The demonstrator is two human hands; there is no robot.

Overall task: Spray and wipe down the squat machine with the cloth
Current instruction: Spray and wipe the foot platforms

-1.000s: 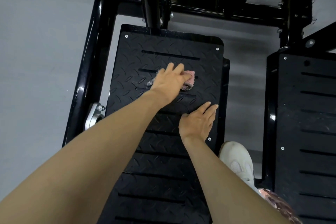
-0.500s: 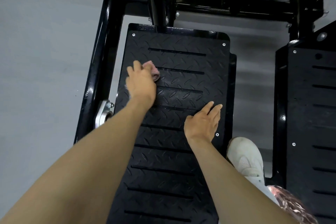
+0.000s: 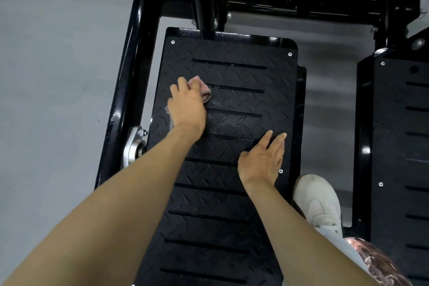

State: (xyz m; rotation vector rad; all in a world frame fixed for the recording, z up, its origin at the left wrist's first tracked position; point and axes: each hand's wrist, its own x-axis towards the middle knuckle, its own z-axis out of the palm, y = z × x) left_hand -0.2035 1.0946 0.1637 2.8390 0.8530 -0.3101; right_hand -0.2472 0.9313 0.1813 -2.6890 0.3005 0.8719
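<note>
The squat machine's black diamond-tread footplate (image 3: 243, 72) fills the middle of the view. My left hand (image 3: 186, 105) presses a pink cloth (image 3: 202, 87) flat against the plate's left side, fingers extended over it; most of the cloth is hidden under the palm. My right hand (image 3: 263, 160) rests flat on the plate near its right edge, fingers straight, holding nothing. No spray bottle is in view.
A black steel frame tube (image 3: 130, 81) runs along the plate's left side, with a silver bearing mount (image 3: 133, 144) low on it. A second footplate (image 3: 399, 146) stands at the right. A white shoe (image 3: 318, 199) stands on the grey floor between the plates.
My left hand slid the cloth from the plate's middle to its left side, then stayed there. My right hand has kept its place on the plate.
</note>
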